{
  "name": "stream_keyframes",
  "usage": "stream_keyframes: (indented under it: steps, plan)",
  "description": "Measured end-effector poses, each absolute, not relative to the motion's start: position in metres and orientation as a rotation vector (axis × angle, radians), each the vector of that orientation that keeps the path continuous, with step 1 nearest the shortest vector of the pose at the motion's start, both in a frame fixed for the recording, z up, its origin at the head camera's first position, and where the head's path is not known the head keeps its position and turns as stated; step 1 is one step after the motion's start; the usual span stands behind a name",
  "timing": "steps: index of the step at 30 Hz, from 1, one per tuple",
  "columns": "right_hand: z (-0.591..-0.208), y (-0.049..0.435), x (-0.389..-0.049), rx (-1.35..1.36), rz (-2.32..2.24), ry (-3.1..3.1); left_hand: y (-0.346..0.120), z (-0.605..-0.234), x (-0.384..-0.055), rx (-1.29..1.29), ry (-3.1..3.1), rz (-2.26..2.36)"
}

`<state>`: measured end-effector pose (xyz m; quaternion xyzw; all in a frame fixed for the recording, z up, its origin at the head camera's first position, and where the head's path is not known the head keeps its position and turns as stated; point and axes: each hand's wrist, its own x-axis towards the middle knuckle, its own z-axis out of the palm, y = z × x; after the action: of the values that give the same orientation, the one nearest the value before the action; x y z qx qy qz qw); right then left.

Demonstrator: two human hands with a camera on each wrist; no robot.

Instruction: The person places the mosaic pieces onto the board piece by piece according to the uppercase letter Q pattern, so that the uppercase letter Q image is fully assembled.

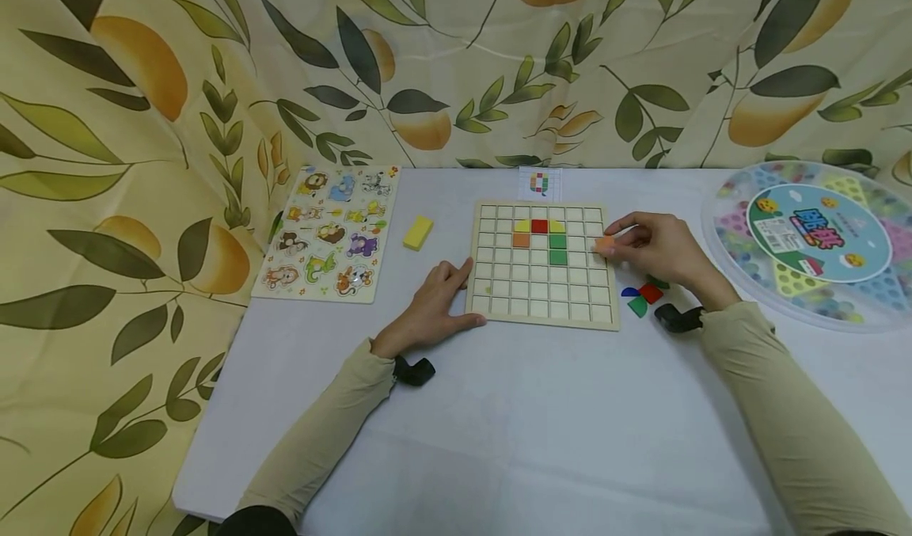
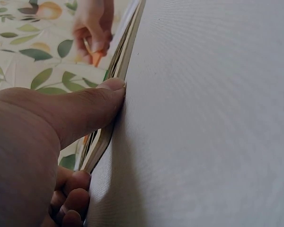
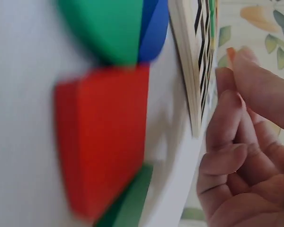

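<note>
A wooden grid board (image 1: 499, 294) lies on the table with red, yellow, orange and green pieces in its upper cells. My left hand (image 1: 431, 306) holds the board's near left corner, thumb against the near edge and fingers at the left side. Over the board's right edge, my right hand (image 1: 651, 247) pinches an orange piece (image 1: 604, 243) between thumb and fingertips. Below that hand lie a red piece (image 3: 109, 142), a blue piece (image 1: 630, 291) and green pieces (image 1: 637, 306), one partly hidden. A small pattern card (image 1: 556, 184) sits behind the board.
A yellow block (image 1: 418, 233) lies left of the board, beside an animal picture board (image 1: 370, 235). At the right stands a large round clear case (image 1: 720, 259) with a blue label. Patterned cloth (image 1: 484, 61) hangs behind the white table (image 1: 484, 441).
</note>
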<state>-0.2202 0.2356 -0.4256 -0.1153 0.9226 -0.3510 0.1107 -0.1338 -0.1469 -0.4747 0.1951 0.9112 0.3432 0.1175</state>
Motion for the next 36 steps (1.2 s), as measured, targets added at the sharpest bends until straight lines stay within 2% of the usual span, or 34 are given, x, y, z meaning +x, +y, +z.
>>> stream_keyframes:
  steps: [21,36]
  plan:
    - [-0.431,0.174,-0.225,-0.492,-1.221,2.630,-0.147,-0.473,-0.134,0.581,2.663,1.018]
    - [-0.433,0.142,-0.230,-0.617,-1.122,2.615,-0.147,-0.473,-0.134,0.580,2.658,1.011]
